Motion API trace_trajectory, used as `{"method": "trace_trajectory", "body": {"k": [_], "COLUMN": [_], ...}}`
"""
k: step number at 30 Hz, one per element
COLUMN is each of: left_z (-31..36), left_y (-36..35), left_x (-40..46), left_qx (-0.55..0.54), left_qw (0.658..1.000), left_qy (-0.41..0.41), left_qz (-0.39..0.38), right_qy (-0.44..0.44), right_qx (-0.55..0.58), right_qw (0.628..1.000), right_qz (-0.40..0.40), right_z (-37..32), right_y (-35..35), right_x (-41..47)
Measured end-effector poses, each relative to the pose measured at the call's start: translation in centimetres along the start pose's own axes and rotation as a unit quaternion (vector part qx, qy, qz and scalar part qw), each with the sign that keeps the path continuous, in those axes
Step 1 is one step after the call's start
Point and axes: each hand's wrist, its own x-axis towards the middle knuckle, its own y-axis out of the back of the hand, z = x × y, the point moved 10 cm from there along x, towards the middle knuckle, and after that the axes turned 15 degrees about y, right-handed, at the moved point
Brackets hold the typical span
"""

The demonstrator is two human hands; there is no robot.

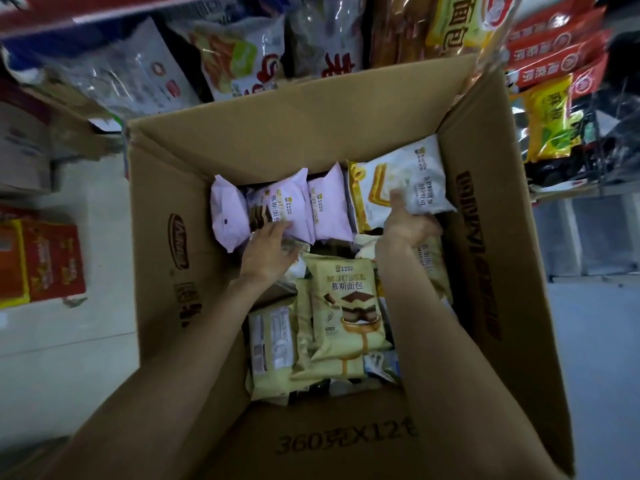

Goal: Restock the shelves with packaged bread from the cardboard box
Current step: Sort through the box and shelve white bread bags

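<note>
Both hands reach into the open cardboard box (166, 202) to lift out stock. The left hand (268, 251) curls its fingers around the near edge of a pink packet (289, 206); the right hand (408, 225) pinches a white packet (412, 178) raised just beyond it, presumably for removal. Between the wrists lies a cream packet (348, 306) reading "MOUSSE 慕斯面包". The near flap reads "360克X12". Stocked shelves (242, 46) stand beyond the box.

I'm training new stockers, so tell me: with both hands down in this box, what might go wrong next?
The right hand grips the white packet by one edge only, so it may slip or squash on lifting. The left hand reaches among the pink packets; pulling one could topple its neighbours. The cardboard box has tall flaps, which could snag a packet.
</note>
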Motion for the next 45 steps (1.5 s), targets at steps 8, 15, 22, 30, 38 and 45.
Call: {"method": "trace_trajectory", "body": {"k": [8,15,22,30,38,45], "left_z": [-0.4,0.7,8.0,8.7,3.4,3.1], "left_y": [0.1,2.0,12.5,25.1,39.3,42.4], "left_x": [-0.2,-0.9,-7.6,-13.6,-15.1,-11.6], "left_qx": [0.225,0.122,-0.345,-0.442,-0.465,-0.427], "left_qw": [0.971,0.988,0.927,0.884,0.856,0.867], "left_qy": [-0.057,-0.089,-0.094,-0.091,-0.108,-0.060], "left_qz": [0.049,0.034,-0.112,-0.118,0.199,0.248], "right_qy": [-0.001,0.165,0.286,0.350,0.490,0.486], "right_qx": [0.048,0.037,0.046,0.086,-0.036,-0.200], "right_qw": [0.999,0.985,0.924,0.839,0.770,0.756], "right_qz": [-0.012,-0.040,-0.249,-0.408,-0.407,-0.390], "right_z": [0.2,-4.0,-13.4,-25.6,-35.2,-38.9], "right_y": [-1.5,1.3,4.7,0.7,-8.0,-18.3], "right_x": [-0.3,-3.9,-10.6,-19.3,-24.2,-19.3]}}
